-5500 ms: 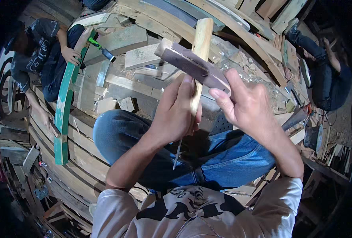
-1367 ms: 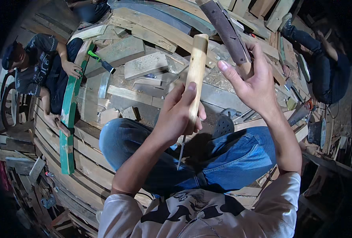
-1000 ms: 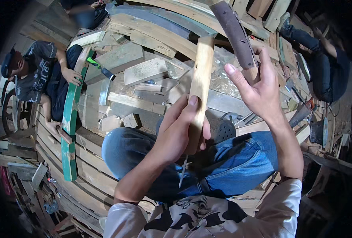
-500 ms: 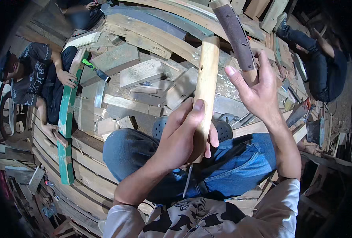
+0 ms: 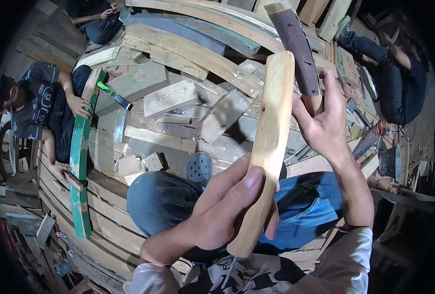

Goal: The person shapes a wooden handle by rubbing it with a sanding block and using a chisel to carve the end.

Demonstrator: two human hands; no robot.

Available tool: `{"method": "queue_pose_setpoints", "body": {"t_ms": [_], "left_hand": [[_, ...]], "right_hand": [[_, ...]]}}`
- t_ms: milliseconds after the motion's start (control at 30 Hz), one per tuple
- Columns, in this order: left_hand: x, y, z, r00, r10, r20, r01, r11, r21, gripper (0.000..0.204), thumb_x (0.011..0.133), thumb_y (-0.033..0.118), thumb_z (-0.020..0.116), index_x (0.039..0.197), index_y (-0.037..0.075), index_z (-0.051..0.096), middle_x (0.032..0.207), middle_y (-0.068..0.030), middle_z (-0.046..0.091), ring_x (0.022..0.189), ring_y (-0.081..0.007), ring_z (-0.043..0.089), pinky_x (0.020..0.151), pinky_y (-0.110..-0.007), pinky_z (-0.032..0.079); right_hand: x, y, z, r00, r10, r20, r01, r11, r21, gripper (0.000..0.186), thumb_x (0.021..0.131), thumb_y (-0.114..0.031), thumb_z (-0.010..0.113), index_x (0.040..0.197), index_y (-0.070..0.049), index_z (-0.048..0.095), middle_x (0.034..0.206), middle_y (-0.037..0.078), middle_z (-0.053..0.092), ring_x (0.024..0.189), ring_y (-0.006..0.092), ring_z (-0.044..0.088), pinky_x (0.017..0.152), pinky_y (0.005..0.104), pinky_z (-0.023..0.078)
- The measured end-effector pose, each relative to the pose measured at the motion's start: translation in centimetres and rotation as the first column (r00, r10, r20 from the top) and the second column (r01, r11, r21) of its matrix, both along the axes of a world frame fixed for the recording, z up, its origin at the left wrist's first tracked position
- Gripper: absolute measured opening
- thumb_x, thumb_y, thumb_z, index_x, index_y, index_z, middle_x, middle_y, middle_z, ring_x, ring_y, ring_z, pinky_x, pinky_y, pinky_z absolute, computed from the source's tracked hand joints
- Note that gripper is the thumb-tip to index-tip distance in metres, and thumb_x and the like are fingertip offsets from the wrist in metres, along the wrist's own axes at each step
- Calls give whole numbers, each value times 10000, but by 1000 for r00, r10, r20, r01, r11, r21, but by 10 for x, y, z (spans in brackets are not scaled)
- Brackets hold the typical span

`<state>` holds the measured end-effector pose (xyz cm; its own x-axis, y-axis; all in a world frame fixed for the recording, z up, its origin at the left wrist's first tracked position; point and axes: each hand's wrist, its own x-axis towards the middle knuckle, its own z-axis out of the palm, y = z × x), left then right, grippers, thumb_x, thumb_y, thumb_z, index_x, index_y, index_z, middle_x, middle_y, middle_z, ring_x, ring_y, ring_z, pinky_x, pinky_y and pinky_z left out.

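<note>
My left hand (image 5: 230, 206) grips a pale, smoothed wooden handle (image 5: 271, 108) with a thin metal shank poking from its lower end, over my lap. At the right, my right hand (image 5: 323, 117) holds a wooden stick wrapped in dark brown abrasive sheet (image 5: 296, 54) by its lower end, tilted upward. The stick sits just to the right of and behind the handle; whether they touch is unclear. My crossed legs in jeans and a perforated clog (image 5: 199, 167) show beneath.
A co-worker (image 5: 36, 98) at left handles a long green-painted board (image 5: 80, 206). A green-handled chisel (image 5: 107, 90) lies nearby. Two others (image 5: 399, 88) sit at upper left and right. Offcuts (image 5: 171, 98) and planks (image 5: 188, 39) cover the ground; a saw (image 5: 367, 139) lies at right.
The abrasive-wrapped stick was earlier lying across the handle and is now raised to its right. Over the last second my left hand has moved toward me, the handle appearing larger.
</note>
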<state>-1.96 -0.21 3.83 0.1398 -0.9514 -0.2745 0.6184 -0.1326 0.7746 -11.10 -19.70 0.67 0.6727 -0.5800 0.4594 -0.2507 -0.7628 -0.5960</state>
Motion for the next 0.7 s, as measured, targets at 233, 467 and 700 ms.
{"method": "queue_pose_setpoints", "body": {"t_ms": [233, 467, 700], "left_hand": [[8, -1, -2, 999, -26, 24, 26, 999, 21, 510, 930, 466, 368, 1014, -24, 481, 577, -176, 565, 456, -219, 561, 437, -270, 435], [14, -8, -33, 990, 120, -70, -123, 991, -50, 354, 1007, 351, 319, 1064, 27, 449, 663, -146, 584, 491, -172, 548, 473, -260, 451], [15, -13, -30, 982, 178, 60, -179, 984, 6, 446, 977, 352, 322, 1203, -14, 441, 570, -102, 506, 368, -158, 442, 378, -252, 393]], "right_hand": [[4, -4, -2, 1000, 9, 23, -10, 999, 43, 437, 830, -290, 689, 1053, 23, 482, 722, 142, 632, 600, 199, 628, 571, 318, 486], [-3, 4, 5, 988, 102, 119, -123, 975, 185, 417, 883, -258, 607, 1161, 24, 476, 787, 156, 636, 644, 214, 633, 597, 308, 482], [3, 16, 9, 947, 300, 118, -306, 952, 32, 466, 875, -211, 610, 1267, -17, 449, 830, 175, 646, 672, 240, 654, 600, 321, 502]]}}
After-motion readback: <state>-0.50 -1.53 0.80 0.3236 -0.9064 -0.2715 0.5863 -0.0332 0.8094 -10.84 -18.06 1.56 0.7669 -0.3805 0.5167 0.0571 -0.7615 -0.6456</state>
